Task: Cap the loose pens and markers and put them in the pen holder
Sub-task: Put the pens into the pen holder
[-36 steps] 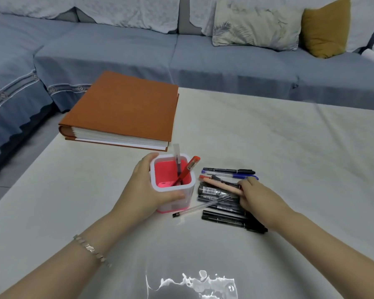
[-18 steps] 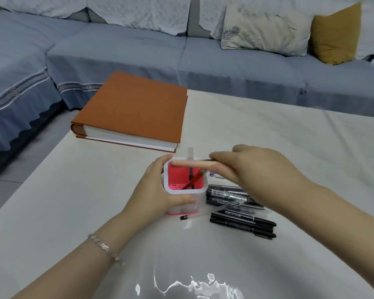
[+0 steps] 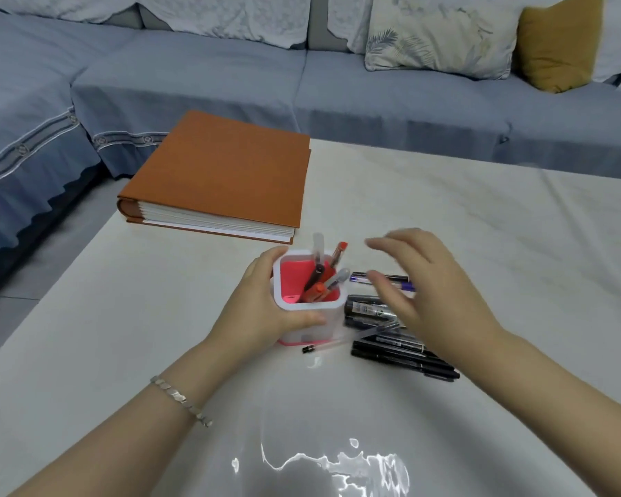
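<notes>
Nearest, a glare patch (image 3: 323,468) on the table (image 3: 517,245), then two forearms reaching in, a bracelet (image 3: 180,399) on the left wrist.

Next out, the pile of loose pens (image 3: 402,349) lying flat just right of the holder (image 3: 309,306): black markers nearest, a clear pen (image 3: 341,343) angled under the holder's front corner, blue-tipped pens (image 3: 384,279) at the far side. Cannot tell from here which of them lack caps.

Left hand (image 3: 266,310) wrapped round the holder's left and front walls, thumb across the front, steadying it upright on the table. Inside, about four pens (image 3: 323,278) leaning toward the right corner, one red-capped, one orange.

Right hand (image 3: 420,295) poised above the pile, fingers spread and slack, palm down, nothing in it; blurred, so probably moving, and contact with the pens beneath not clear.

Step in hand, by the look of it: between pens, with the empty hand over the pile to pick another. Task partly done, most of the pile left. Next move calls for pinching a single barrel out of the tight stack without rolling the rest, checking its cap, then dropping it tip-down into the holder.

Beyond, an orange album (image 3: 223,177) near the table's far left edge, well apart from the pens. Farthest, a grey-blue sofa (image 3: 230,80) with cushions (image 3: 441,34).
</notes>
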Motion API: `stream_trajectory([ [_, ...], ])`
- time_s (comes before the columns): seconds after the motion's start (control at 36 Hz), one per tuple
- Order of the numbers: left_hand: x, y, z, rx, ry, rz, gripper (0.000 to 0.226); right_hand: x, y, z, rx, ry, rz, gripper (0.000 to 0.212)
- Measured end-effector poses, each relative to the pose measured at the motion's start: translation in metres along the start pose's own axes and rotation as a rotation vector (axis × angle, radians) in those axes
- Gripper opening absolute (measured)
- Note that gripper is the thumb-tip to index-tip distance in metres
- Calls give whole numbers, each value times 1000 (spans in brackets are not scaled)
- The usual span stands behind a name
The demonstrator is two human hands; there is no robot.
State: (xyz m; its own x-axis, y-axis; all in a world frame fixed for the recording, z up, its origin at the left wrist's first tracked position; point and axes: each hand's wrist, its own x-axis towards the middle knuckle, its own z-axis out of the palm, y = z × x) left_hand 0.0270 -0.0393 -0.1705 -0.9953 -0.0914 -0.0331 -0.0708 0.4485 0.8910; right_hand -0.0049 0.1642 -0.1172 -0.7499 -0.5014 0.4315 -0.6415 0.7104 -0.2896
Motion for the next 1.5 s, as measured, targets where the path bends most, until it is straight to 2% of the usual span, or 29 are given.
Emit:
stream_trajectory([
  [0.08,0,0,1,9,1,-5,100,-31,24,2,-34,-139,105,34],
  [0.17,0,1,2,20,9,-10,100,-61,39,16,-125,-399,42,34],
  [0.22,0,1,2,26,11,-10,101,-76,43,31,-214,-487,-6,41],
  [0.36,0,0,2,36,11,-10,102,-90,46,50,-359,-448,-5,30],
  [0.5,1,1,2,54,13,-9,101,-91,51,51,-452,-441,27,29],
  [0.61,1,1,3,57,16,-1,100,-95,49,47,-509,-532,43,34],
  [0.69,0,2,3,56,11,-4,100,-87,39,31,-445,-661,74,15],
  [0.75,0,2,2,55,6,-4,100,-78,35,19,-327,-630,160,20],
  [0.83,1,2,2,55,5,0,101,-50,26,-5,-97,-430,292,36],
  [0.89,1,2,1,57,0,0,101,-27,15,-23,-13,-289,235,38],
  [0.94,0,2,2,52,0,1,101,-3,3,-38,-35,-210,113,41],
  [1.0,-1,2,2,42,4,3,101,19,-9,-44,-69,-217,30,42],
  [1.11,-1,1,2,32,9,17,98,50,-25,-26,-311,-447,-104,34],
  [1.19,-1,2,2,32,3,21,97,66,-36,-8,-378,-542,-193,40],
  [1.28,-1,4,1,47,8,12,99,76,-41,-6,-385,-519,-230,43],
  [1.36,-1,4,1,26,4,21,94,76,-38,-14,-245,-459,-214,39],
  [1.5,-3,7,1,24,17,17,94,48,-18,-35,-45,-372,-82,26],
])
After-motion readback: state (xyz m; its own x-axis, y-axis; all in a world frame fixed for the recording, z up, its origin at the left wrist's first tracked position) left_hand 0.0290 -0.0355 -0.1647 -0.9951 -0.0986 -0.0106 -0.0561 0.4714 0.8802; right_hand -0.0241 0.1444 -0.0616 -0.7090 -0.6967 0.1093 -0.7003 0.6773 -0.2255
